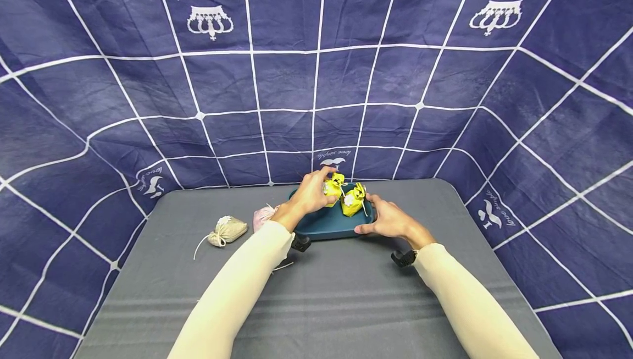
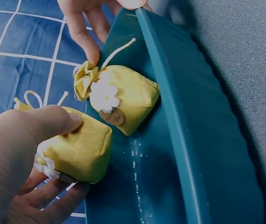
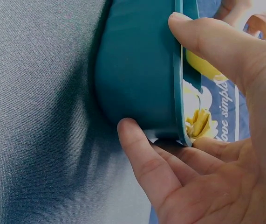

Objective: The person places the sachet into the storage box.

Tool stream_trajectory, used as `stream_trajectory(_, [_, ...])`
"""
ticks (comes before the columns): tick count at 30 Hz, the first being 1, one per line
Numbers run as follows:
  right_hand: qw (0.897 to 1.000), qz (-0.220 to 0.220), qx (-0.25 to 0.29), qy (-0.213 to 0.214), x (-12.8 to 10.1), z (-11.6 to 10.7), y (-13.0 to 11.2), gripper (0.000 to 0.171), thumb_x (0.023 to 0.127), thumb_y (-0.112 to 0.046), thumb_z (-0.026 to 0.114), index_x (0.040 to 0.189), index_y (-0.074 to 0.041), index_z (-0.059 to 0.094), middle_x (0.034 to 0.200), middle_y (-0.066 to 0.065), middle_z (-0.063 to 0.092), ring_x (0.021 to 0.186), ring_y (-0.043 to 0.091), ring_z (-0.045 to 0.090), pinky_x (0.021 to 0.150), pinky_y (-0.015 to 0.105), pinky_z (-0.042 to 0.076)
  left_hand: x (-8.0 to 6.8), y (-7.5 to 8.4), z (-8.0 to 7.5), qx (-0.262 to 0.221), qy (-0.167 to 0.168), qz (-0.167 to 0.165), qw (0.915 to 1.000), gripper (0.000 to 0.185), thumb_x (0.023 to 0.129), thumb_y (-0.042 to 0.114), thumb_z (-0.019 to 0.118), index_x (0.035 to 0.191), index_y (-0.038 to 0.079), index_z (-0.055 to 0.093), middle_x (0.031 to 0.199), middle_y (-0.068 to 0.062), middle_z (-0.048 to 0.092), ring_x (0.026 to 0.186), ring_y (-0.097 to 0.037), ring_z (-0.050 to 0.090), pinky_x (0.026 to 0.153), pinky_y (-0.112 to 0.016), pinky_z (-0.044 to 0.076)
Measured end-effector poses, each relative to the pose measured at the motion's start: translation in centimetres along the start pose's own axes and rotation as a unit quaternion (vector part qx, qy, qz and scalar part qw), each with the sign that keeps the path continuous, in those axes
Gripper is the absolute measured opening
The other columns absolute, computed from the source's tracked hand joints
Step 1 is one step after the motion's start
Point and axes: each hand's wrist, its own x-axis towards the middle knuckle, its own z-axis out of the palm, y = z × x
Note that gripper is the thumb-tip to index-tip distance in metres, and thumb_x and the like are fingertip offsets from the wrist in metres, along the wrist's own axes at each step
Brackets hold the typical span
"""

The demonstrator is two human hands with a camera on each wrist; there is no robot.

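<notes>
A teal tray (image 1: 323, 231) sits on the grey table near its far edge. My left hand (image 1: 323, 183) pinches a yellow drawstring sachet (image 2: 84, 149) between thumb and fingers, just over the tray's far left side. A second yellow sachet (image 2: 126, 95), with a white flower and a small button, lies in the tray (image 2: 170, 107). My right hand (image 1: 368, 215) grips the tray's right edge. Its thumb lies over the rim and its fingers (image 3: 142, 158) curl under the wall of the tray (image 3: 133, 70).
A beige sachet (image 1: 226, 230) with a loose cord lies on the table to the left. Beside it is a pink sachet (image 1: 263, 217), partly hidden by my left forearm. A blue grid-patterned cloth (image 1: 316, 84) walls in the table on three sides.
</notes>
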Motion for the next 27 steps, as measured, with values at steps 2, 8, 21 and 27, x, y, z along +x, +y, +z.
stream_trajectory(2, [1.0, -0.003, -0.002, 0.003, 0.1, 0.0, -0.1, 0.12, 0.09, -0.052, 0.1, 0.176, 0.005, 0.038, 0.102, 0.006, 0.078, 0.094, 0.017, 0.072, 0.114, 0.057, 0.057, 0.0, 0.0, 0.1, 0.003, -0.002, -0.003, 1.0, 0.079, 0.095, 0.017, 0.096, 0.164, 0.011, 0.06, 0.145, -0.023, 0.079, 0.138, -0.04, 0.074, 0.123, -0.054, 0.058])
stream_trajectory(8, [1.0, -0.008, 0.001, 0.004, 0.1, 0.1, -0.2, 0.12, 0.09, -0.05, 0.1, 0.175, 0.005, 0.038, 0.112, 0.013, 0.081, 0.095, 0.018, 0.072, 0.115, 0.058, 0.057, 0.0, -0.4, 0.4, -0.003, -0.005, -0.004, 1.0, 0.08, 0.094, 0.017, 0.096, 0.165, 0.01, 0.06, 0.146, -0.025, 0.077, 0.139, -0.041, 0.074, 0.122, -0.056, 0.059])
stream_trajectory(21, [1.0, -0.008, 0.006, 0.0, 0.1, 0.0, -0.3, 0.12, 0.091, -0.048, 0.099, 0.176, 0.007, 0.036, 0.151, 0.031, 0.072, 0.105, 0.023, 0.075, 0.121, 0.061, 0.055, -0.2, -0.8, 0.5, 0.003, -0.021, 0.021, 0.9996, 0.091, 0.091, 0.017, 0.1, 0.17, 0.013, 0.056, 0.149, -0.022, 0.073, 0.139, -0.039, 0.074, 0.121, -0.054, 0.06])
stream_trajectory(27, [1.0, -0.01, 0.004, 0.004, -0.1, 0.0, -0.1, 0.119, 0.091, -0.049, 0.099, 0.175, 0.008, 0.037, 0.147, 0.03, 0.075, 0.108, 0.024, 0.075, 0.121, 0.062, 0.055, -0.8, -0.4, -0.4, 0.019, -0.027, 0.028, 0.9991, 0.084, 0.096, 0.018, 0.096, 0.17, 0.013, 0.057, 0.151, -0.021, 0.073, 0.141, -0.039, 0.074, 0.123, -0.052, 0.06])
